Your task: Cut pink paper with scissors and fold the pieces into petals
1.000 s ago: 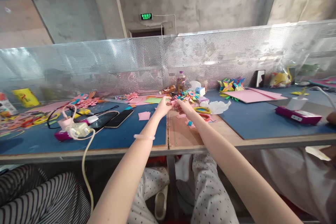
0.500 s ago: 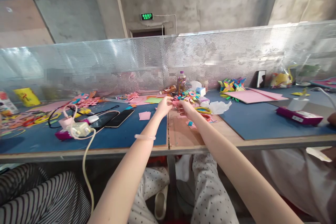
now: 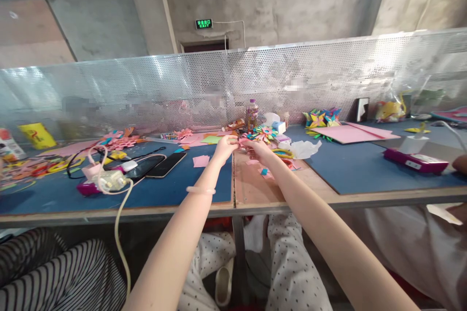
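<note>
Both arms reach forward over the table's middle. A small piece of pink paper (image 3: 244, 142) is between my hands, its exact shape too small to make out. My left hand (image 3: 226, 147), below a pale bracelet (image 3: 200, 190), has its fingertips closed at the paper's left edge. My right hand (image 3: 258, 149) pinches the paper from the right, its fingers partly hidden. Just behind stands a multicoloured paper flower (image 3: 265, 133). Yellow-handled scissors (image 3: 282, 153) lie right of my right hand, partly covered by the forearm. Pink paper squares (image 3: 201, 161) rest left of my left hand.
A drink bottle (image 3: 251, 115) stands behind my hands, before a perforated metal screen (image 3: 146, 92). Phones (image 3: 167, 164) and a charger with cables (image 3: 109, 179) lie left. Crumpled white paper (image 3: 305, 148), pink sheets (image 3: 350, 132) and a purple box (image 3: 416, 161) are right.
My left hand has shifted slightly left and down, its fingers a little farther from my right hand. The right hand stays nearly in place with the pink paper.
</note>
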The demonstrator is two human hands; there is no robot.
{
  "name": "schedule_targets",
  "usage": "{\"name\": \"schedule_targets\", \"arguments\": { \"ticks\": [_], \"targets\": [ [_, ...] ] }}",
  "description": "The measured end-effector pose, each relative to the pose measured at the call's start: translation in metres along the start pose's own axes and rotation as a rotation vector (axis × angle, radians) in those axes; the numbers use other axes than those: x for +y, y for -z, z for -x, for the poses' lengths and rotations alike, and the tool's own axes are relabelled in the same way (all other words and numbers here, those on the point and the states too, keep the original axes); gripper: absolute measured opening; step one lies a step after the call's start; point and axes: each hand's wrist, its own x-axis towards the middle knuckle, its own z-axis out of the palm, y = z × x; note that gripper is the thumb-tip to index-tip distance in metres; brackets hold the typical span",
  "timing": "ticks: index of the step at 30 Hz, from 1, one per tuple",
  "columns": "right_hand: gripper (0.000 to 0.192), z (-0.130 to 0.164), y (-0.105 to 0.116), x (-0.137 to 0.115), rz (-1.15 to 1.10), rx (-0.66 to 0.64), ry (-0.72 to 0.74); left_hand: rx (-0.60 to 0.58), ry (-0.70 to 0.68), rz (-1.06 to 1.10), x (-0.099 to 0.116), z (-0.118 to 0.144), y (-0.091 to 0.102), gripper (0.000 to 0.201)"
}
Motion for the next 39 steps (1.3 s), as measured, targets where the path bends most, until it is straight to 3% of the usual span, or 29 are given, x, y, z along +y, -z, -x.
{"name": "schedule_targets", "arguments": {
  "ticks": [4,10,24,39],
  "targets": [
    [0.024,-0.005,0.003,0.004,-0.03,-0.038,0.002,-0.028,0.039,0.111,0.002,0.003,0.0,0.031],
    [0.025,-0.009,0.005,0.008,0.053,0.007,0.055,-0.07,0.12,0.218,0.001,0.003,0.003,0.033],
    [0.03,-0.012,0.004,0.012,0.21,0.055,0.165,-0.088,0.141,0.231,0.0,0.002,0.003,0.031],
    [0.012,-0.008,0.0,0.008,0.257,0.037,0.234,-0.024,0.153,0.186,-0.002,0.0,0.003,0.026]
  ]
}}
